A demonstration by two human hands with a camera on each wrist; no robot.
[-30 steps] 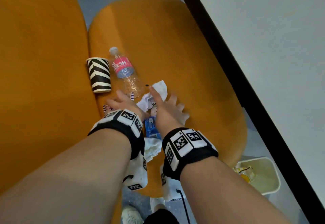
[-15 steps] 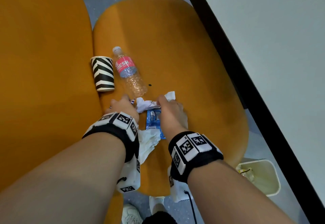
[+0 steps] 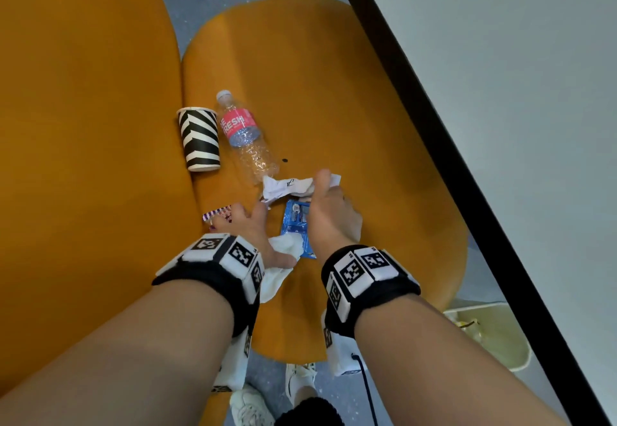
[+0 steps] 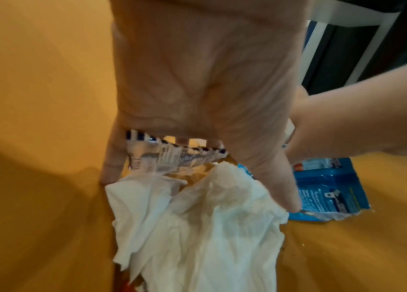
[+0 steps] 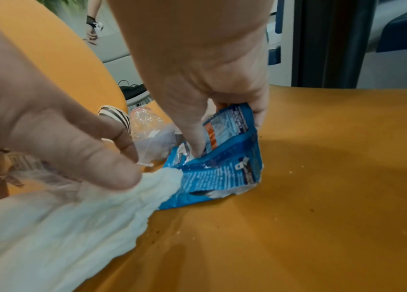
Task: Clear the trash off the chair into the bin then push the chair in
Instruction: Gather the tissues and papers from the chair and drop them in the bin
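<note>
Trash [image 3: 288, 187] is being gathered: left hand [image 3: 248, 225] pinching tissue [image 3: 287, 247], right hand [image 3: 329, 218] gripping blue packet [image 3: 295, 218]; bunching everything tightly seems wisest.

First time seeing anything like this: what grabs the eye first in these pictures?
Two hands work on a bright orange chair seat: the left hand pinches a white tissue, the right hand grips a blue wrapper. Farther back, a zebra-striped cup and a clear bottle with a pink label sit side by side, and a pale bin stands on the floor at lower right.
</note>
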